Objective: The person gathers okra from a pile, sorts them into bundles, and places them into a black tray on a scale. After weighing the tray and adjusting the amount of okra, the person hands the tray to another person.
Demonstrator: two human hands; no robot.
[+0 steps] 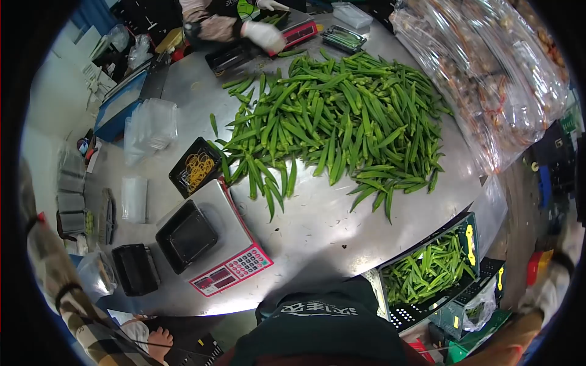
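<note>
My left forearm in a plaid sleeve (pixel 91 329) runs up the left edge of the head view, and its hand does not show. On the right edge my right arm (pixel 552 287) is raised too, its hand outside the visible picture. In front of my dark apron (pixel 323 329) lies a big heap of green okra (pixel 342 116) on the metal table. A red-rimmed digital scale (pixel 235 268) bears a black plastic tray (pixel 186 236). Touching its far end is a black tray of yellow rubber bands (pixel 198 169).
Across the table a person's white-gloved hand (pixel 264 36) is near a second red scale (pixel 299 32). A packed tray (pixel 343 39) lies beside it. Bagged goods (pixel 488 79) fill the right side. A crate of okra (pixel 430 268) stands near right; black trays (pixel 135 268) and clear bags (pixel 151 129) are left.
</note>
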